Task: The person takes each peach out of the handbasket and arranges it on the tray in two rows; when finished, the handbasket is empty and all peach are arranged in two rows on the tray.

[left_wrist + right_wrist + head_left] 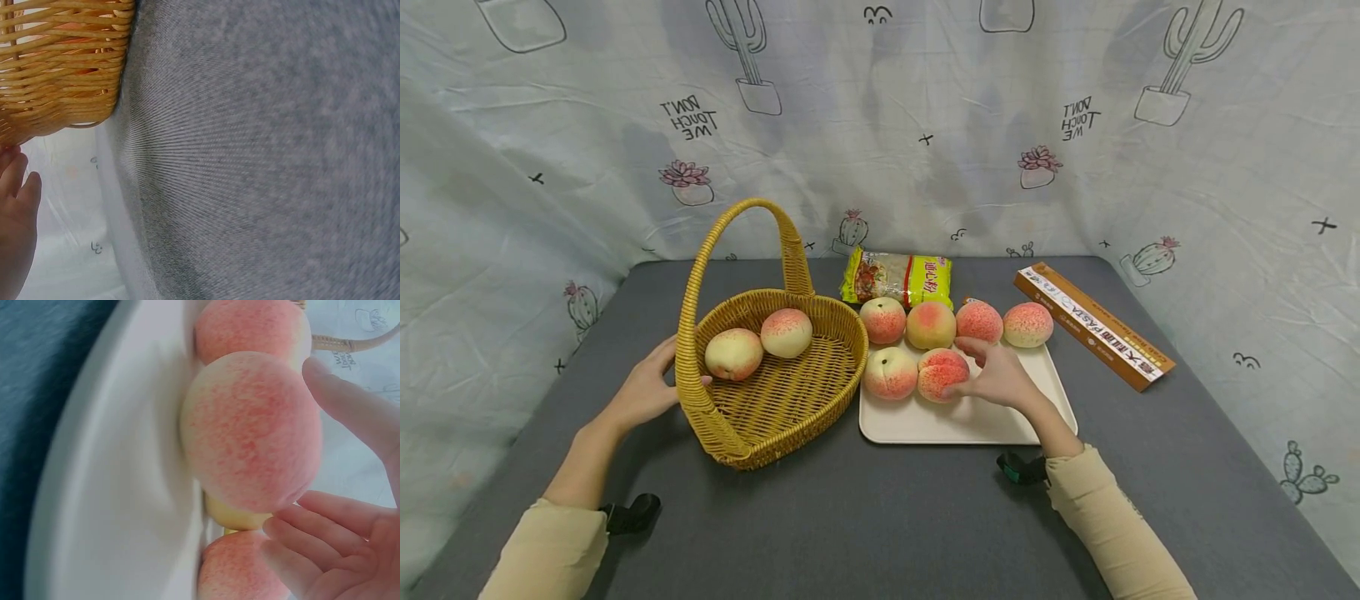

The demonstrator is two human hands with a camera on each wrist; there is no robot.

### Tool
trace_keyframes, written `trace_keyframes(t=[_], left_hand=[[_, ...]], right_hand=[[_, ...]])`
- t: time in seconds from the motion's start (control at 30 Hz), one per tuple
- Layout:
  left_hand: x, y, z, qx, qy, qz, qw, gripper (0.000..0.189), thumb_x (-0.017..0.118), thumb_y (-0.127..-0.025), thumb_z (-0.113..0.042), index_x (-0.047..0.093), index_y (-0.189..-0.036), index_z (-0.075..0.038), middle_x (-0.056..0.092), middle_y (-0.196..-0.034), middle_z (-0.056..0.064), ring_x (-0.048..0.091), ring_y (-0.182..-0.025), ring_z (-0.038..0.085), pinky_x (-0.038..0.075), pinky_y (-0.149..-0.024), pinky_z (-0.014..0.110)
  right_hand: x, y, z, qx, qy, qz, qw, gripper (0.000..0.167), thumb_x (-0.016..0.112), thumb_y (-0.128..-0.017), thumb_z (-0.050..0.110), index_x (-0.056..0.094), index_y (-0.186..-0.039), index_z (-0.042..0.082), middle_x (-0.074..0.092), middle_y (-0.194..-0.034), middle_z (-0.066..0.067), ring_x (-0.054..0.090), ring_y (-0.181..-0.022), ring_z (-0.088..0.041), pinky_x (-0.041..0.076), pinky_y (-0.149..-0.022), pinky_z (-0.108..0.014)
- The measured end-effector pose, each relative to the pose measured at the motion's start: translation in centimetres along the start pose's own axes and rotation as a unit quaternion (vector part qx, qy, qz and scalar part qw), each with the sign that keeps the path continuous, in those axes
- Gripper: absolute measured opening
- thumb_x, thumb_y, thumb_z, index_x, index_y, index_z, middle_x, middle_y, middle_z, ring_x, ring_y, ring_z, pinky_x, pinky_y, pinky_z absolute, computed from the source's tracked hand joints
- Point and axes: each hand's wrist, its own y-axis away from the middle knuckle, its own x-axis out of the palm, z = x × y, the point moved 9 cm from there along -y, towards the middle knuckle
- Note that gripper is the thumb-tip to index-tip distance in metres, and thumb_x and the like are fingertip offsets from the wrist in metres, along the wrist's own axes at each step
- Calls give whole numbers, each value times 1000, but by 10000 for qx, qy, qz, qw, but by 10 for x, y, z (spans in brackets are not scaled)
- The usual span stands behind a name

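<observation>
On my feed I see a grey desk (820, 533) across the lower frame. Left of centre stands a golden wicker basket (793, 387) with two peaches (787, 333) inside. A white tray (1000, 423) right of centre carries six more. A pasta box (1093, 327) lies at right, a macaroni bag (898, 279) at upper centre. The left hand (651, 387) has its grip holding the basket's left rim; the right hand (1000, 379) has a wide grip around the front-right red peach (942, 375), near frame centre.
</observation>
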Motion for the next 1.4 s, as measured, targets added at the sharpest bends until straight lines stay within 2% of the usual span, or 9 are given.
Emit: trace_keyframes(t=[0.13,0.37,0.57,0.77,0.9,0.93,1.0,1.23,1.4], left_hand=[[0,0,1,-22,-10,19,10000,81,73,-87,-27,30,-151,2,23,-152,33,28,-132,57,30,-99,73],[2,-1,3,-145,86,145,9998,80,74,-87,-26,32,-151,-1,21,-153,30,25,-135,55,27,-99,74],[0,-1,1,3,56,53,10000,79,73,-87,-25,32,-150,0,23,-152,31,28,-133,56,30,-99,72],[0,-1,1,77,45,13,10000,78,72,-88,-24,32,-150,1,23,-152,32,27,-133,56,30,-100,72],[1,-1,1,48,137,18,9999,79,73,-87,-22,31,-150,2,23,-152,32,26,-133,56,29,-102,71],[1,-1,0,49,168,13,9998,79,73,-87,-21,31,-150,3,24,-151,32,26,-134,56,28,-103,71],[1,-1,0,28,205,6,9998,79,73,-87,-20,30,-150,3,23,-151,32,25,-134,56,28,-104,70],[1,-1,1,-26,165,3,9999,81,72,-87,-20,28,-151,3,23,-152,32,25,-134,56,28,-105,69],[0,0,0,-47,162,9,9999,82,73,-87,-20,28,-151,4,22,-152,32,25,-134,56,28,-104,69]], right_hand=[[-4,-2,4,26,-95,-159,9998,77,87,-69,19,54,-132,-11,57,-131,-25,54,-120,-43,46,-100,-53],[-10,-5,9,341,-402,-518,9973,77,87,-72,20,53,-138,-1,53,-139,-19,47,-128,-37,45,-99,-55],[-10,-10,22,315,-657,-604,9955,80,87,-72,23,52,-141,4,52,-142,-14,41,-134,-33,43,-102,-55],[-8,-18,42,9,-721,-561,9958,81,86,-74,22,49,-143,2,49,-143,-15,50,-125,-35,49,-91,-49],[-5,-24,52,-31,-735,-468,9962,82,86,-74,21,47,-143,1,48,-144,-16,49,-128,-35,45,-102,-51],[-4,-26,54,-41,-716,-452,9964,82,86,-74,21,47,-143,1,48,-144,-16,41,-135,-33,41,-107,-51],[-2,-28,59,-53,-745,-415,9963,82,86,-74,21,48,-143,2,48,-145,-15,40,-136,-33,38,-109,-49],[5,-37,71,-125,-782,-310,9964,81,86,-74,21,48,-144,4,48,-145,-13,40,-137,-32,37,-110,-49],[11,-43,81,-220,-548,-239,9980,82,87,-74,26,49,-143,5,49,-145,-12,40,-136,-31,39,-108,-51]])
